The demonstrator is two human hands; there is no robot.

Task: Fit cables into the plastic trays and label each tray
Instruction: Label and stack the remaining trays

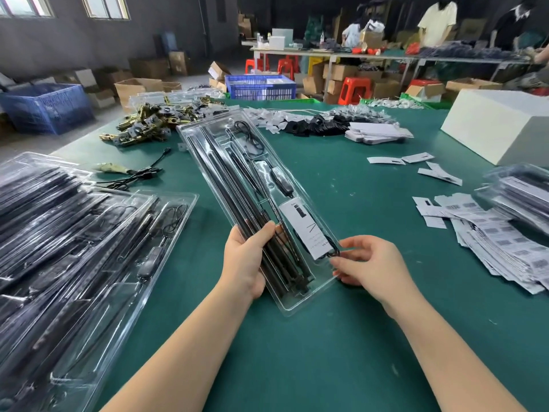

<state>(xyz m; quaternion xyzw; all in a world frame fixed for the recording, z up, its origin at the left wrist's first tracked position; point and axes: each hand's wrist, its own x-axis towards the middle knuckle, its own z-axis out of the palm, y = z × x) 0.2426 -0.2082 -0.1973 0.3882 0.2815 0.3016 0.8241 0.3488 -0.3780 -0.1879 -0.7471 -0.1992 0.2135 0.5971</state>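
At the left edge of the green table [341, 337], a stack of filled clear trays [59, 239] was laid, each loaded with black rods and coiled cable, their long axes running from near left to far right. The left hand [246, 260] was closed around the near left edge of the clear plastic tray [300, 301], thumb pressed on top of the black rods [237, 200] inside it. This tray was held above the table's centre, its long axis angled from the near right up to the far left. Within it, rods filled the left channel, a black cable [252, 144] with an inline switch lay in the right compartments, and a white label card [306, 230] sat at the near end. The right hand [368, 263] was loosely curled, fingertips pinching the tray's near right rim. Further right, barcode labels [490, 242] were scattered beside another stack of trays [520, 194].
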